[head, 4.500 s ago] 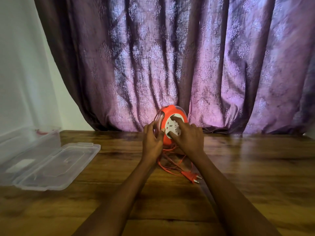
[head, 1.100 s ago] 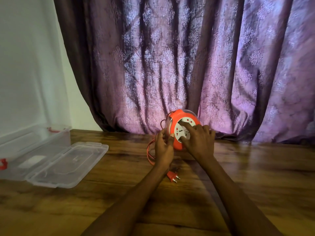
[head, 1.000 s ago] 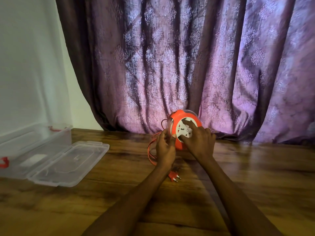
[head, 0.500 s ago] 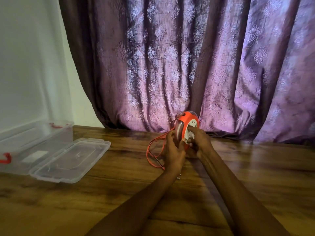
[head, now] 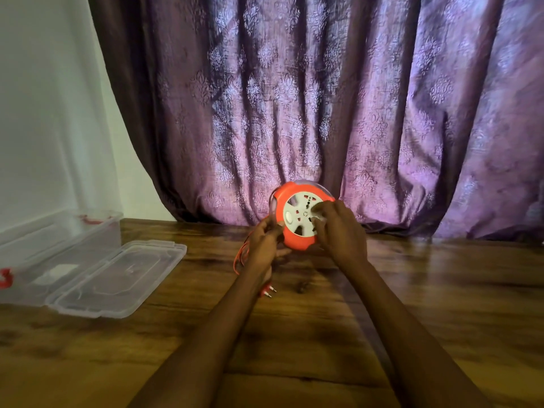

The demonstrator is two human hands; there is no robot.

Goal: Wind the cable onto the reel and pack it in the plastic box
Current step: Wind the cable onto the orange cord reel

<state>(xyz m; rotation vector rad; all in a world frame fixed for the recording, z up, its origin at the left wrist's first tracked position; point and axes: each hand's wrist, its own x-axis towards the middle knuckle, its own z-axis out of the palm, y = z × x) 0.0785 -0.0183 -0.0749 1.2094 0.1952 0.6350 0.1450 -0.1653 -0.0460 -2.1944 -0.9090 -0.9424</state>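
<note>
An orange cable reel point(head: 294, 241) with a white socket face is held upright just above the wooden table, face toward me. My left hand point(head: 266, 245) grips its left rim. My right hand point(head: 338, 231) has curled fingers on the right side of the white face. A short loop of orange cable point(head: 240, 257) hangs left of my left wrist. The orange plug point(head: 267, 290) lies on the table beside my left forearm. The clear plastic box point(head: 73, 240) stands open at the far left, its lid point(head: 117, 278) folded flat on the table.
A purple patterned curtain point(head: 323, 113) hangs right behind the reel. A white wall point(head: 44, 113) runs along the left behind the box. The wooden table point(head: 426, 304) stretches right and toward me. Red latches point(head: 4, 279) sit on the box ends.
The loose cable has grown much shorter and the plug has slid toward the reel. The reel has turned from edge-on to facing me; both hands stay on it.
</note>
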